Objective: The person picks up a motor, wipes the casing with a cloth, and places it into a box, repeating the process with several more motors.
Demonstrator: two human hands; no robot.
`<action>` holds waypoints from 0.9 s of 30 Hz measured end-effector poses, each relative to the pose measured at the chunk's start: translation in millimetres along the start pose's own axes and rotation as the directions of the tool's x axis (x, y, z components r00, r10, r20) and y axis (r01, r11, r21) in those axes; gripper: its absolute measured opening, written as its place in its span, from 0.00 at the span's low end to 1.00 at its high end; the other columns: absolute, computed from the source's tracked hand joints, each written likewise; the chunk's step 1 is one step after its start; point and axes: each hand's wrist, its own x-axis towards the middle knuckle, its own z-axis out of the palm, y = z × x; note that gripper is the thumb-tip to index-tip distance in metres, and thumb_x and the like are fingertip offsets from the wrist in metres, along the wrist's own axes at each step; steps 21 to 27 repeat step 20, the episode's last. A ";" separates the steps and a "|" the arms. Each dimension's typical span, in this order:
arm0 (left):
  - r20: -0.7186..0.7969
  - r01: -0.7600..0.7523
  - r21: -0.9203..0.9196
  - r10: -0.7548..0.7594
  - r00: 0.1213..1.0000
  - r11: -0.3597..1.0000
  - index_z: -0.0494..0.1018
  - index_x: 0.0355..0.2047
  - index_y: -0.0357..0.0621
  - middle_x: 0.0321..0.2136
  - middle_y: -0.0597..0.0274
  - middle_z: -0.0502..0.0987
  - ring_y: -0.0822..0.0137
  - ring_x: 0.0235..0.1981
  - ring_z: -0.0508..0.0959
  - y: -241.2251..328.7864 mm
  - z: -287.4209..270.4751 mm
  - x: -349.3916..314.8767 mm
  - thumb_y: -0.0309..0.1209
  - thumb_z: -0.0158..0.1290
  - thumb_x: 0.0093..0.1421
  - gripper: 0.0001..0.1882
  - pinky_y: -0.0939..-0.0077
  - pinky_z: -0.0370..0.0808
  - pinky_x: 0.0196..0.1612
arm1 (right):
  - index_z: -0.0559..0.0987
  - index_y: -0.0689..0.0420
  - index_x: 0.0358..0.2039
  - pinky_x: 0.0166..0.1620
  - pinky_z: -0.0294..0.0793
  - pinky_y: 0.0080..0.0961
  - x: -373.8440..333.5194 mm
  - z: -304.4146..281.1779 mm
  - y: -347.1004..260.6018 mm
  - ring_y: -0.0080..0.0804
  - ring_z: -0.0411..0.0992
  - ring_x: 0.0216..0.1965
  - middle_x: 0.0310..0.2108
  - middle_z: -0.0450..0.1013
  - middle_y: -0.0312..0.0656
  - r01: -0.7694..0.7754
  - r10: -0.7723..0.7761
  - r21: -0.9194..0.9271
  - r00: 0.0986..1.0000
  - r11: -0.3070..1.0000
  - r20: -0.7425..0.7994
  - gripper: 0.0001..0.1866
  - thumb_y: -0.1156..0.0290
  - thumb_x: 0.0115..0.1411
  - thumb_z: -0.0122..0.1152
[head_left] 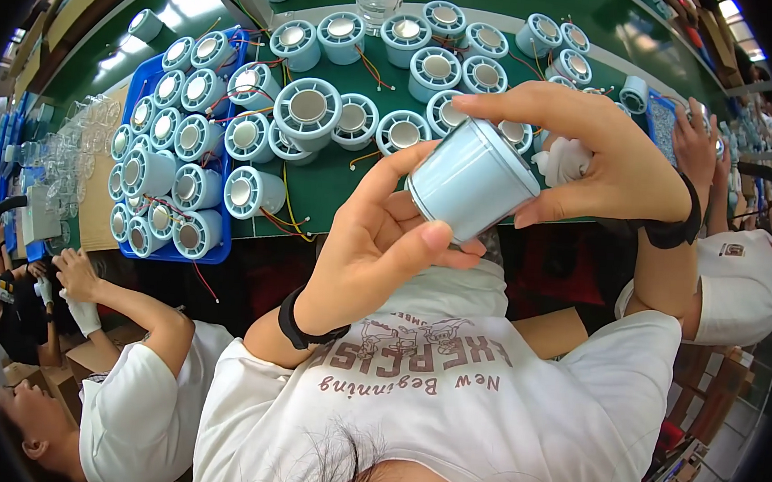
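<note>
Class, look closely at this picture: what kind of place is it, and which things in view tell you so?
Probably a factory assembly line. Many identical pale blue cylinders with loose wires cover a long green bench, more fill a blue tray, and the person's hands hold one cylinder while co-workers sit alongside.

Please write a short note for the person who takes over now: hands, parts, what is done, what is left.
Left hand and right hand together hold one pale blue cylindrical housing in a firm grip, above the green table edge. More housings with wires lie on the table; others fill the blue tray at the left. Done: cannot tell. Left: the held housing is not yet put down.
</note>
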 end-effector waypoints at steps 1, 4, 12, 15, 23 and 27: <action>-0.003 0.004 0.000 -0.004 1.000 1.000 0.49 0.63 0.37 0.52 0.45 0.68 0.57 0.46 0.77 0.0 0.7 0.0 0.26 0.51 0.62 0.32 0.64 0.78 0.48 | 0.72 0.57 0.57 0.46 0.70 0.27 -0.2 -1.7 -1.8 0.34 0.72 0.49 0.49 0.74 0.40 -0.023 0.023 -0.018 1.000 1.000 0.020 0.44 0.58 0.37 0.76; 0.032 -0.013 0.001 0.013 0.999 1.000 0.50 0.60 0.41 0.51 0.45 0.69 0.58 0.48 0.76 0.2 3.8 0.4 0.25 0.56 0.59 0.33 0.63 0.77 0.50 | 0.73 0.57 0.56 0.48 0.70 0.28 -1.4 0.6 1.3 0.36 0.72 0.49 0.50 0.74 0.41 -0.024 0.024 -0.007 0.999 1.000 0.030 0.45 0.61 0.33 0.78; 0.037 0.043 0.044 -0.044 0.998 0.998 0.52 0.56 0.43 0.51 0.48 0.67 0.60 0.51 0.74 1.8 0.8 -4.8 0.23 0.60 0.55 0.34 0.64 0.75 0.52 | 0.74 0.59 0.55 0.49 0.70 0.31 0.3 8.7 16.8 0.37 0.71 0.50 0.50 0.74 0.43 0.072 -0.075 0.100 0.997 0.992 0.028 0.45 0.61 0.33 0.77; 0.097 -0.079 0.168 0.064 0.993 0.983 0.53 0.56 0.43 0.55 0.48 0.63 0.61 0.53 0.71 -0.7 -5.0 -6.1 0.24 0.61 0.54 0.34 0.64 0.75 0.52 | 0.74 0.60 0.55 0.50 0.70 0.32 2.4 11.4 18.4 0.38 0.71 0.50 0.50 0.74 0.44 0.089 -0.095 0.111 0.994 0.990 0.048 0.45 0.60 0.33 0.78; 0.028 0.034 0.205 -0.040 0.999 0.978 0.55 0.55 0.44 0.59 0.49 0.57 0.61 0.59 0.65 6.5 -11.3 -16.0 0.24 0.64 0.51 0.35 0.62 0.73 0.55 | 0.74 0.54 0.56 0.52 0.70 0.32 7.4 18.5 6.4 0.40 0.70 0.52 0.56 0.70 0.46 -0.112 0.085 0.173 0.984 0.979 0.158 0.43 0.59 0.35 0.78; 0.028 0.034 0.205 -0.040 0.999 0.978 0.55 0.55 0.44 0.59 0.49 0.57 0.61 0.59 0.65 6.5 -11.3 -16.0 0.24 0.64 0.51 0.35 0.62 0.73 0.55 | 0.74 0.54 0.56 0.52 0.70 0.32 7.4 18.5 6.4 0.40 0.70 0.52 0.56 0.70 0.46 -0.112 0.085 0.173 0.984 0.979 0.158 0.43 0.59 0.35 0.78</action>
